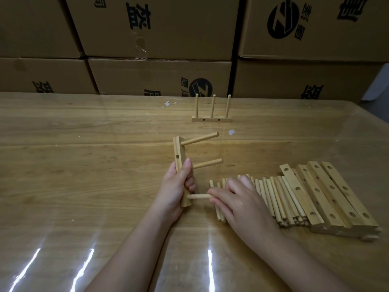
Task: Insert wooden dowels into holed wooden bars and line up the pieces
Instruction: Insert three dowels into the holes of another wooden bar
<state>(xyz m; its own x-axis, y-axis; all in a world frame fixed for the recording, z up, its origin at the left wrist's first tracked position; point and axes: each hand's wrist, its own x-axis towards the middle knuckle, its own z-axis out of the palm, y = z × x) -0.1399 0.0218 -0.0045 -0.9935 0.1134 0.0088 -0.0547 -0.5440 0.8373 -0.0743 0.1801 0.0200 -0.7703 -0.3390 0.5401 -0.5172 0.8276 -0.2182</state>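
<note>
My left hand (175, 187) grips a holed wooden bar (179, 153) held upright above the table. Two dowels (200, 138) stick out of it to the right, one near the top and one at mid-height. My right hand (233, 199) pinches a third dowel (199, 196) whose left end sits at the bar's lowest hole. A finished bar (211, 119) with three upright dowels stands farther back on the table. Loose dowels (277, 197) lie in a row to the right of my right hand, with several holed bars (328, 194) beyond them.
The wooden table (84, 165) has a glossy cover with glare streaks near the front edge. Stacked cardboard boxes (160, 74) form a wall along the table's far edge. Small white scraps (168, 103) lie near the finished bar.
</note>
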